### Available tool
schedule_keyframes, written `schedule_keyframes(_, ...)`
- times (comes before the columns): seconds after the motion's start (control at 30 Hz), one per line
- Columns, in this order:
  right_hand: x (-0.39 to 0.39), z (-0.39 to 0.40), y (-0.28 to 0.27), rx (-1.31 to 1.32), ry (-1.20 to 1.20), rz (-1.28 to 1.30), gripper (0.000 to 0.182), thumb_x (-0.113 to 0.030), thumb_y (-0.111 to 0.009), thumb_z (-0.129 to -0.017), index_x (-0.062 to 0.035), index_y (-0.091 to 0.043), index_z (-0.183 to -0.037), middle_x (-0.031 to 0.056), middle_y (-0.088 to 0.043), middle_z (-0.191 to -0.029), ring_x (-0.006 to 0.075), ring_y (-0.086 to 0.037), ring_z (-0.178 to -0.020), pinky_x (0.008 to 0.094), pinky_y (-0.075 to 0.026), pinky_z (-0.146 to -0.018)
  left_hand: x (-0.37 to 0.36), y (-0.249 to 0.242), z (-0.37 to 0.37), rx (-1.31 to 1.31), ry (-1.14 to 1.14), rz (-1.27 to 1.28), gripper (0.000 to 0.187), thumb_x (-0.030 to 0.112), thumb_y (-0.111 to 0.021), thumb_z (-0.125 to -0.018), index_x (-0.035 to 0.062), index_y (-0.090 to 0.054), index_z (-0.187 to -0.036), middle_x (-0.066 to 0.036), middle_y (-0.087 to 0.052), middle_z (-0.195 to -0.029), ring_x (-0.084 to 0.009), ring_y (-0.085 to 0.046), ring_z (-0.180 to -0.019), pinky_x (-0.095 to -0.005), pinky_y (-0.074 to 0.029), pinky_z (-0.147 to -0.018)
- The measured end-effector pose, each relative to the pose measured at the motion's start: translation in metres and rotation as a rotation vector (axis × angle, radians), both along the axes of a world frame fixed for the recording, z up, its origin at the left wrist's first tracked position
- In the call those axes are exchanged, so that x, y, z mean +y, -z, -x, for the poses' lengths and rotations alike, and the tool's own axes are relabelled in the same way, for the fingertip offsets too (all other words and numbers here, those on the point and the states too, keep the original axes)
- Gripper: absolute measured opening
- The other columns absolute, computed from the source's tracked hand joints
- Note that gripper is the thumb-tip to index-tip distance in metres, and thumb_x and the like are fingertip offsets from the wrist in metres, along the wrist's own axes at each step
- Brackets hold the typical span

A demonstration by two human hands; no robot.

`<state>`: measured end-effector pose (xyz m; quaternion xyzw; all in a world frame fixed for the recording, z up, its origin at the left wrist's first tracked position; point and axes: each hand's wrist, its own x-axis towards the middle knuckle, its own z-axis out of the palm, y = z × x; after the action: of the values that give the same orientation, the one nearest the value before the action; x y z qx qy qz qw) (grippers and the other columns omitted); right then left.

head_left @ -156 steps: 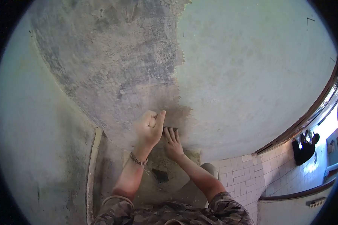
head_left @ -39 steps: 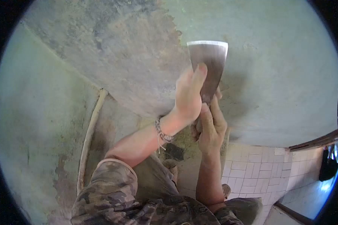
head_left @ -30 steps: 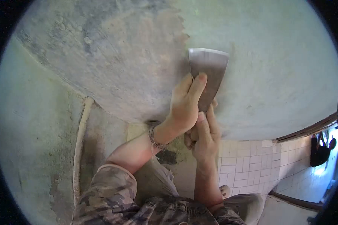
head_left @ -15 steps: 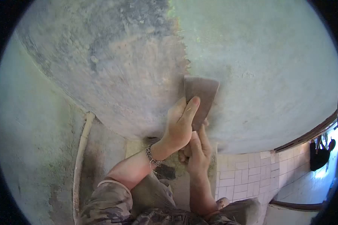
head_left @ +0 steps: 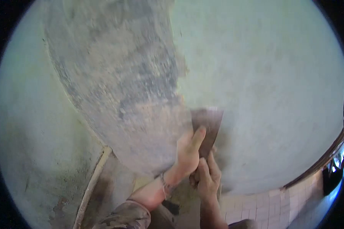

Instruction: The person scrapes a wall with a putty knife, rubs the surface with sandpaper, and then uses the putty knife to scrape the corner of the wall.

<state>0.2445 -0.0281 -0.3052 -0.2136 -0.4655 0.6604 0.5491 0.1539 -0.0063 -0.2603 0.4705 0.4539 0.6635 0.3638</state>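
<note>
A wide metal scraper [head_left: 209, 124] has its broad edge up against the wall, at the border between bare grey plaster [head_left: 141, 126] and pale green paint [head_left: 256, 95]. My left hand [head_left: 188, 152] is closed around the blade's left side, its thumb lying along the flat face. Below it, my right hand [head_left: 209, 177] grips the lower end of the scraper; the handle is mostly hidden by the fingers. Around my left wrist is a beaded bracelet [head_left: 166, 187]. The scraper's top edge is slightly blurred.
At lower left, a pale pipe [head_left: 91, 181] runs down beside a stained green wall [head_left: 34, 133]. White tiles [head_left: 260, 206] cover the surface at lower right. A dark curved edge [head_left: 317, 162] borders the wall there, with a dark object [head_left: 332, 179] near bright light.
My view has tilted upward, so hands, scraper and pipe sit lower in the picture and more of the upper wall shows. Both hands keep their hold on the scraper.
</note>
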Motion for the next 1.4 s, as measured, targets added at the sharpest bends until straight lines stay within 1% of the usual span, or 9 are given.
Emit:
schedule_keyframes(0.2, 0.001, 0.003, 0.029, 0.113, -0.114, -0.025, 0.048, -0.016, -0.044, -0.100, 0.0004, -0.032, -0.143, -0.0034, -0.043, -0.059, 0.0060, -0.041, -0.044, 0.0238, -0.036, -0.038, -0.005, 0.002, 0.000, -0.010, -0.048, 0.013, 0.041, 0.037, -0.050, -0.098, -0.0013, -0.061, -0.093, -0.007, -0.065, -0.074, -0.0119, -0.061, -0.065, -0.0265, -0.049, -0.057)
schedule_keyframes(0.33, 0.001, -0.015, -0.004, 0.316, -0.344, -0.082, 0.065, -0.031, -0.045, -0.098, -0.0027, -0.017, -0.148, 0.0043, -0.051, -0.066, 0.0133, -0.045, -0.042, 0.0264, -0.036, -0.036, -0.007, -0.031, -0.006, -0.066, 0.005, 0.048, 0.038, 0.036, -0.051, -0.098, -0.0002, -0.062, -0.093, -0.008, -0.066, -0.075, -0.0113, -0.061, -0.064, -0.0258, -0.049, -0.057)
schedule_keyframes(0.47, -0.003, -0.018, 0.028, 0.182, -0.350, -0.067, 0.068, -0.037, -0.042, -0.097, -0.0040, -0.012, -0.149, 0.0079, -0.054, -0.075, 0.0159, -0.046, -0.042, 0.0270, -0.036, -0.035, -0.007, 0.011, -0.005, -0.060, 0.026, 0.071, 0.037, 0.034, -0.050, -0.099, 0.0000, -0.061, -0.092, -0.008, -0.066, -0.076, -0.0114, -0.061, -0.064, -0.0253, -0.049, -0.058)
schedule_keyframes(0.53, -0.012, -0.014, 0.035, 0.237, -0.250, 0.156, 0.062, -0.023, -0.045, -0.100, -0.0025, -0.017, -0.151, 0.0105, -0.024, -0.153, 0.0221, -0.029, -0.138, 0.0328, -0.024, -0.111, -0.009, 0.025, -0.008, -0.126, 0.058, 0.101, 0.035, 0.033, -0.050, -0.099, 0.0001, -0.061, -0.091, -0.008, -0.066, -0.075, -0.0119, -0.061, -0.065, -0.0249, -0.048, -0.059)
schedule_keyframes(0.6, -0.016, -0.014, 0.023, 0.267, -0.239, 0.173, 0.063, -0.022, -0.045, -0.099, -0.0036, -0.017, -0.151, 0.0107, -0.035, -0.146, 0.0221, -0.038, -0.131, 0.0321, -0.030, -0.106, -0.004, 0.014, -0.008, -0.099, 0.076, 0.085, 0.035, 0.032, -0.049, -0.099, 0.0004, -0.061, -0.091, -0.008, -0.066, -0.075, -0.0123, -0.061, -0.065, -0.0250, -0.048, -0.059)
schedule_keyframes(0.67, -0.013, -0.017, -0.007, 0.155, -0.217, 0.019, 0.063, -0.034, -0.038, -0.097, -0.0040, -0.015, -0.148, 0.0074, -0.053, -0.077, 0.0150, -0.045, -0.041, 0.0259, -0.034, -0.035, 0.001, -0.013, -0.009, -0.078, 0.087, 0.077, 0.034, 0.032, -0.049, -0.099, 0.0008, -0.060, -0.091, -0.009, -0.066, -0.075, -0.0126, -0.061, -0.065, -0.0252, -0.048, -0.059)
schedule_keyframes(0.83, -0.010, -0.003, 0.030, 0.176, -0.058, 0.086, 0.057, -0.027, -0.035, -0.096, -0.0037, -0.020, -0.146, 0.0064, -0.050, -0.073, 0.0123, -0.040, -0.038, 0.0246, -0.032, -0.034, -0.002, 0.004, -0.012, -0.273, 0.283, 0.171, 0.034, 0.032, -0.049, -0.098, -0.0010, -0.056, -0.092, -0.010, -0.062, -0.070, -0.0183, -0.060, -0.056, -0.0305, -0.048, -0.050)
schedule_keyframes(1.0, -0.036, -0.006, 0.031, 0.200, -0.120, 0.266, 0.054, -0.023, -0.033, -0.096, -0.0030, -0.022, -0.145, 0.0062, -0.048, -0.072, 0.0108, -0.035, -0.036, 0.0235, -0.031, -0.033, -0.009, 0.014, -0.007, -0.281, 0.241, 0.320, 0.035, 0.035, -0.049, -0.099, 0.0004, -0.054, -0.093, -0.010, -0.060, -0.067, -0.0187, -0.059, -0.052, -0.0311, -0.048, -0.046)
schedule_keyframes(1.4, -0.016, 0.002, 0.066, 0.088, 0.006, 0.101, 0.051, -0.024, -0.038, -0.099, 0.0073, -0.031, -0.138, 0.0044, -0.053, -0.074, 0.0075, -0.044, -0.045, 0.0208, -0.034, -0.039, 0.004, 0.045, -0.002, -0.194, 0.120, 0.199, 0.036, 0.036, -0.050, -0.098, 0.0013, -0.054, -0.093, -0.010, -0.058, -0.063, -0.0189, -0.057, -0.046, -0.0312, -0.048, -0.042)
